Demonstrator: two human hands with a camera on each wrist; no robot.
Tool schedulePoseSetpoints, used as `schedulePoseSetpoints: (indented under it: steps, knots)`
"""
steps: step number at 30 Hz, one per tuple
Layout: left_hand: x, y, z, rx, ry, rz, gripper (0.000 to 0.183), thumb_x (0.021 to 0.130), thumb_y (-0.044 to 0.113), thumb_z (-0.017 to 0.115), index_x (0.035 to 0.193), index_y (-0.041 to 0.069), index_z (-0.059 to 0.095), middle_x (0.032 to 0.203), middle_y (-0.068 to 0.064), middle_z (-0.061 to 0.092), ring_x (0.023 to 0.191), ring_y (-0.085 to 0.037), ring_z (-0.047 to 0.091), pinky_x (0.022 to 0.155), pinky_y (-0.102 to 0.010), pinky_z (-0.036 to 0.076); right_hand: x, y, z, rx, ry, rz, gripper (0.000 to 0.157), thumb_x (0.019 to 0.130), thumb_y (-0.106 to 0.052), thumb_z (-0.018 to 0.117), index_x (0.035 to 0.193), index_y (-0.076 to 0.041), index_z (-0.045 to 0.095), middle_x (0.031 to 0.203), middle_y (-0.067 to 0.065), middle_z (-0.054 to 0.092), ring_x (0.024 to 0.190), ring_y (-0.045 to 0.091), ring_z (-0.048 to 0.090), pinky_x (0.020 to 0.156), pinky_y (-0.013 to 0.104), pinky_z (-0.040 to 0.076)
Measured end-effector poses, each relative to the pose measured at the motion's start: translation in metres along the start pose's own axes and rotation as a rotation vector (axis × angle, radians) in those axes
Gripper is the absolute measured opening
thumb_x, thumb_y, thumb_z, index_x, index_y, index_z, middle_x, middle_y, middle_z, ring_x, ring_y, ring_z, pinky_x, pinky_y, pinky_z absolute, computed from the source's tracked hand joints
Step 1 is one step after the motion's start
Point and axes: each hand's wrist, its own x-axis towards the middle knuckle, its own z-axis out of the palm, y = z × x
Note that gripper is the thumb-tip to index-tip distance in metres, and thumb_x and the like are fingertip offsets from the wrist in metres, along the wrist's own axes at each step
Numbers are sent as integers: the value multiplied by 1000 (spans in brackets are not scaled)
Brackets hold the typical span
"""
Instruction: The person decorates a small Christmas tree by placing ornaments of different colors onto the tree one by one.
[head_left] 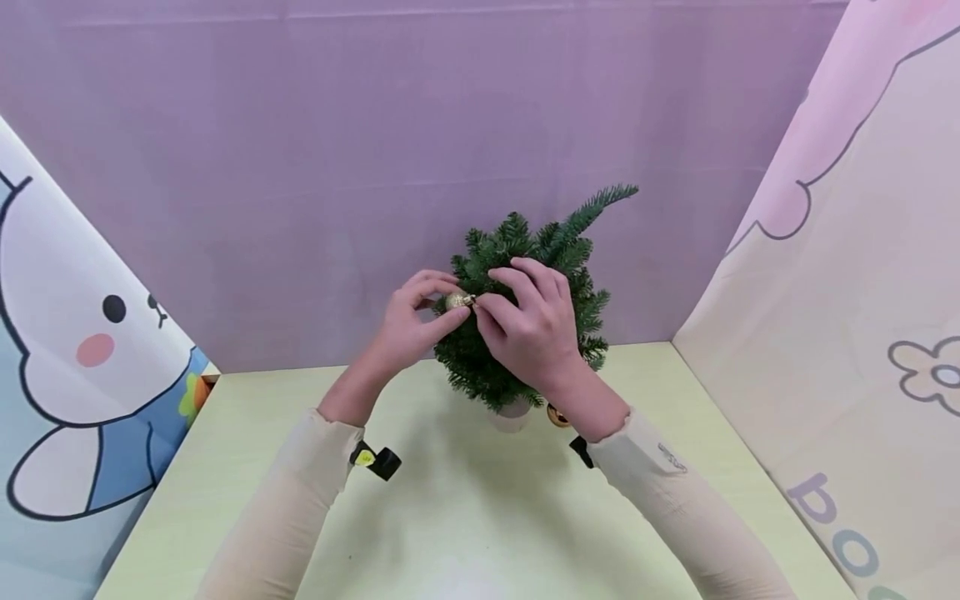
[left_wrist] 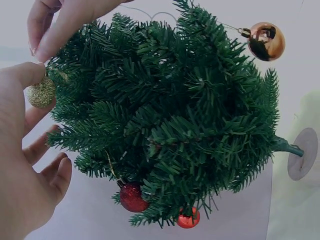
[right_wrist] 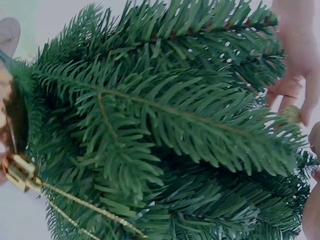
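A small glittery gold Christmas ball (head_left: 457,301) is pinched between the thumb and fingers of my left hand (head_left: 411,323), at the upper left side of a small artificial Christmas tree (head_left: 480,367). In the left wrist view, the same gold ball (left_wrist: 41,94) shows its rough glitter surface. My right hand (head_left: 536,325) pinches at the top of the ball, thumb against forefinger, where its hanging loop would be; the loop itself is too small to make out. Green needles of the tree (right_wrist: 175,110) fill most of the right wrist view.
On the tree hang a glittery red ball (left_wrist: 133,197), a smooth red ball (left_wrist: 188,218) and a shiny copper ball (left_wrist: 266,41) on a gold string. The tree stands on a pale round base (head_left: 510,420) near the table's back edge. Printed panels (head_left: 847,333) flank the table.
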Motion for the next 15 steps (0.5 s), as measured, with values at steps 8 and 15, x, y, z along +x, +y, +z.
schedulePoseSetpoints:
  steps: [8,15]
  knots:
    - [-11,1,6,163,14,48,26,90,29,72,112,17,69,139,-5,44,130,-23,34,97,-54,35,4,-4,-12,88,-89,82,10,85,-17,70,80,-10,74,110,11,66,115,37,53,97,51,37]
    - [-7,17,18,177,93,227,13,88,20,74,100,15,75,136,-3,49,137,-29,28,104,-58,27,11,-5,-22,83,-106,71,10,86,-17,71,81,-9,75,110,11,66,117,36,52,98,50,36]
